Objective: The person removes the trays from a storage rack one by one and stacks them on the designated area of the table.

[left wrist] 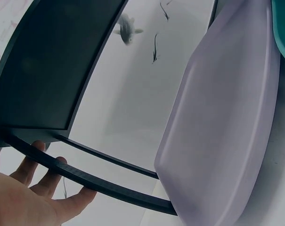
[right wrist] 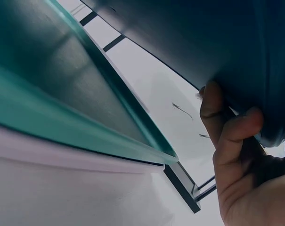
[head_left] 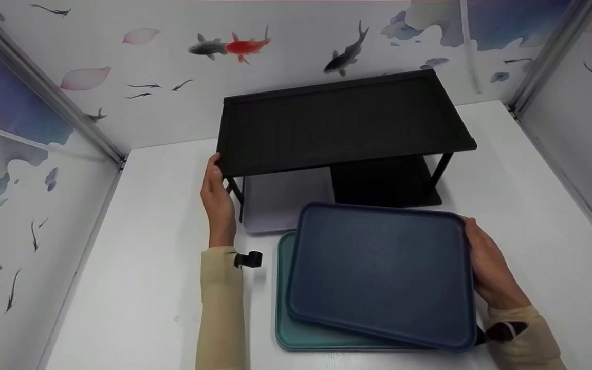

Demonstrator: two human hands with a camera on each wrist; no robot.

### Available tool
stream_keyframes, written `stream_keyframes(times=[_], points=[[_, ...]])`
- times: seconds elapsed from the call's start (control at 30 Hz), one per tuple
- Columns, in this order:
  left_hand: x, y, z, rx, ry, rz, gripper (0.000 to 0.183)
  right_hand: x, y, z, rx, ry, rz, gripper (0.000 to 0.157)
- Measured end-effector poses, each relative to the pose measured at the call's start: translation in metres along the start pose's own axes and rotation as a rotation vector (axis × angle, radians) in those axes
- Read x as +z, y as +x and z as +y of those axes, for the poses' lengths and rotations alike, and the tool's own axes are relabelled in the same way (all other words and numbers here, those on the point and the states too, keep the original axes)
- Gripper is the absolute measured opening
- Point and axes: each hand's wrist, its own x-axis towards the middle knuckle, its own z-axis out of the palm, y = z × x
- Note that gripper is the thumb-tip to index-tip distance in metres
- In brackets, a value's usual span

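From the head, the blue tray [head_left: 381, 277] sits between 4 and 5 o'clock, overlapping the teal tray [head_left: 285, 288]. The right hand [head_left: 494, 267] has its right edge, at 4 o'clock; the left hand [head_left: 218, 198], at 9, is on the near corner of the black stand [head_left: 337, 123]. A lilac tray [head_left: 280, 200] lies partly under the stand, toward the blue tray's 10 o'clock.

In the left wrist view, spread fingers bend lightly around the stand's leg at 8 o'clock — a light steadying hold should do.

In the right wrist view, fingers curl under the blue tray's rim at 4 o'clock, with a visible gap down to the teal one. Held at one side, it may dip at the far edge — best kept level, its corners clear of the stand's legs. A lilac rim shows beneath the teal.

The white table [head_left: 136, 257] is smooth; pale walls [head_left: 172, 118] painted with fish and petals enclose it.
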Motion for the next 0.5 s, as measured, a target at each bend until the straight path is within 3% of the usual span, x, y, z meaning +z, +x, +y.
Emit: stream_keyframes(times=[0.3, 0.5], points=[[-0.0002, 0.0003, 0.0001, 0.003, 0.004, -0.008, 0.046, 0.0012, 0.0034, 0.0018, 0.004, -0.047, -0.027, 0.055], [-0.0006, 0.0008, -0.0007, 0.003, 0.011, -0.007, 0.046, 0.0025, 0.0056, 0.0031, 0.036, -0.143, -0.024, 0.061]])
